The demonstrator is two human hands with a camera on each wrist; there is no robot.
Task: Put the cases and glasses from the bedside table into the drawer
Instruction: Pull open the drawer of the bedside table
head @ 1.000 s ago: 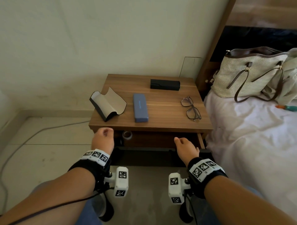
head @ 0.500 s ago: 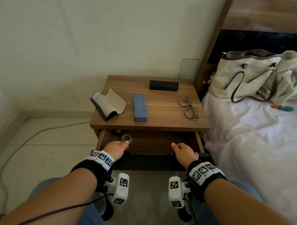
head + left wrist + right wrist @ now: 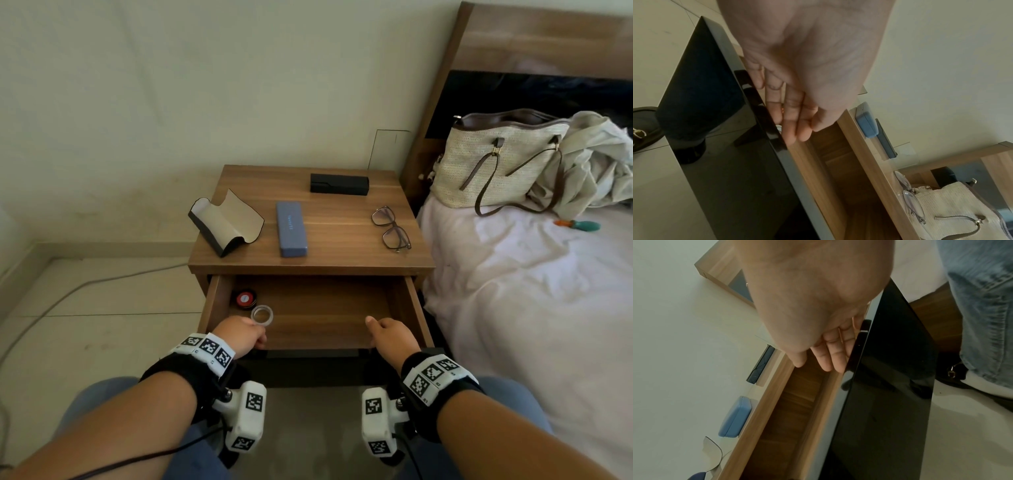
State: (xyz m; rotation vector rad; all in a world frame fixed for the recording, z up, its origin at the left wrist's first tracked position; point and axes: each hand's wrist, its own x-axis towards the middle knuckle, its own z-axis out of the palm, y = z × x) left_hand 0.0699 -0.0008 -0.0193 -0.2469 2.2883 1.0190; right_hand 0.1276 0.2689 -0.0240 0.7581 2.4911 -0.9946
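Observation:
On the bedside table (image 3: 342,260) lie an open case with a pale lining (image 3: 226,224), a shut blue case (image 3: 291,229), a black case (image 3: 339,184) at the back and folded glasses (image 3: 391,228) on the right. Below, the drawer (image 3: 318,315) stands pulled out. My left hand (image 3: 239,334) and right hand (image 3: 390,335) rest on its glossy black front (image 3: 715,146). Straight fingers (image 3: 789,116) of the left hand lie against the front's inner side, and so do the right hand's fingers (image 3: 830,353). Neither hand holds a case.
A red-topped round tin (image 3: 245,299) and a clear tape roll (image 3: 262,314) sit in the drawer's left part. A bed with a white sheet (image 3: 513,291) and a woven handbag (image 3: 496,164) stands right of the table. A cable (image 3: 85,284) runs over the floor at left.
The drawer has slid out toward me, from barely open to wide open. Both hands have moved back with its front, and the left hand has dropped from the table's edge to the drawer front.

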